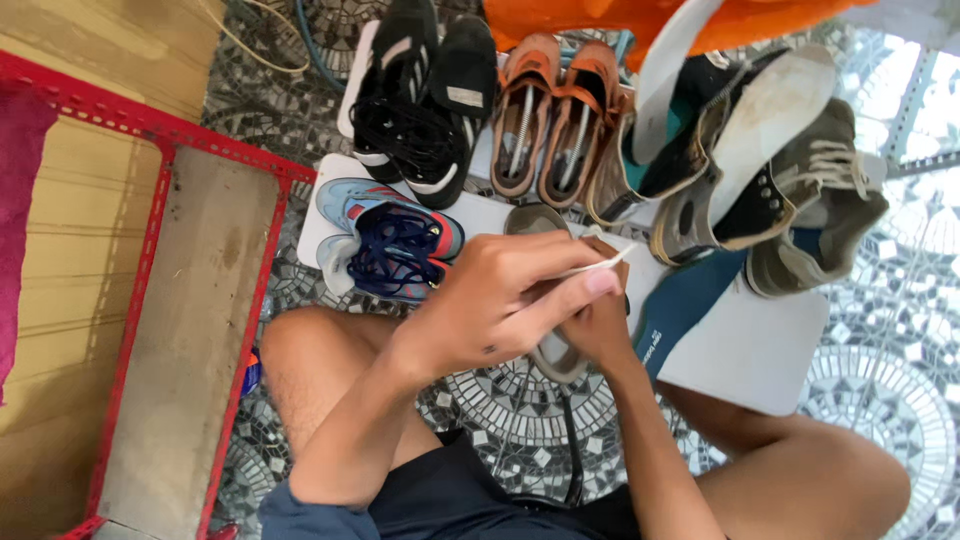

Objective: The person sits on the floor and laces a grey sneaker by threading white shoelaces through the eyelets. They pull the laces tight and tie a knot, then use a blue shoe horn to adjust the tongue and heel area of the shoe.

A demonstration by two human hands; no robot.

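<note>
Head view: right hand (597, 325) half-hidden

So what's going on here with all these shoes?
A person sits on a mosaic tile floor with shoes lined up on white boards ahead. The left hand pinches a thin white strip, perhaps a lace, between its fingertips, while the right hand holds a grey shoe underneath. Nearby lie blue sneakers, black sneakers, orange shoes and a loose teal insole.
</note>
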